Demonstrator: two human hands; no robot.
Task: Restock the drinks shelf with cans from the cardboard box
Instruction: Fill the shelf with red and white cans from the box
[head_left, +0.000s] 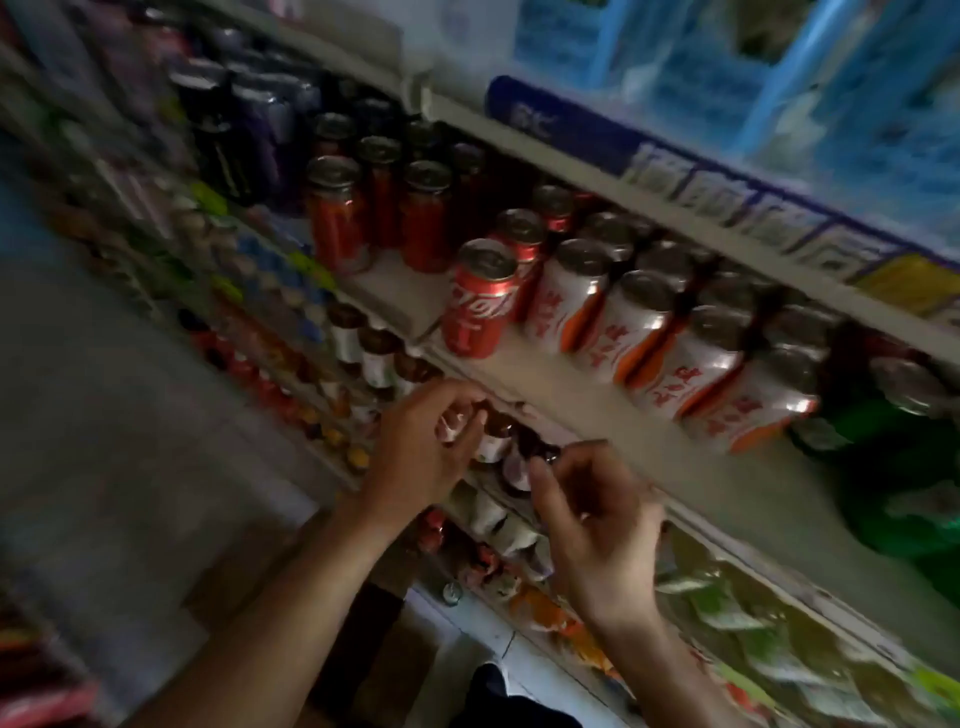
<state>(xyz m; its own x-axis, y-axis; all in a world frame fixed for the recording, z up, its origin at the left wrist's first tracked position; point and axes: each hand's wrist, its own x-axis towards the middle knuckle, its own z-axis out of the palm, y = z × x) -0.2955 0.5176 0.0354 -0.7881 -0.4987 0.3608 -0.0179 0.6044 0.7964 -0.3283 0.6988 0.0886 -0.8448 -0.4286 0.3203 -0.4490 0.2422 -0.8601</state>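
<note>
Left hand: your left hand (426, 447) is up at the shelf edge (597, 410), fingers loosely curled; something pale and red shows between the fingertips, but blur hides whether you're pinching it, so I cannot tell the grip.
Right hand: your right hand (597, 514) sits just beside the left, palm turned toward you, fingers relaxed and half bent, nothing in it.
Red can: the red can (480, 301) stands upright on the shelf just above your left hand, alone at the front, clear of both hands.
White cans: a row of white-and-orange cans (649, 332) runs off to the right of the red one, above your right hand, packed side by side.
Tall cans: tall red cans (337, 213) stand further back, up and left of your left hand.
Bottles: small dark-capped bottles (493, 441) line the shelf below, right behind your fingertips.
Box: not in sight.
</note>
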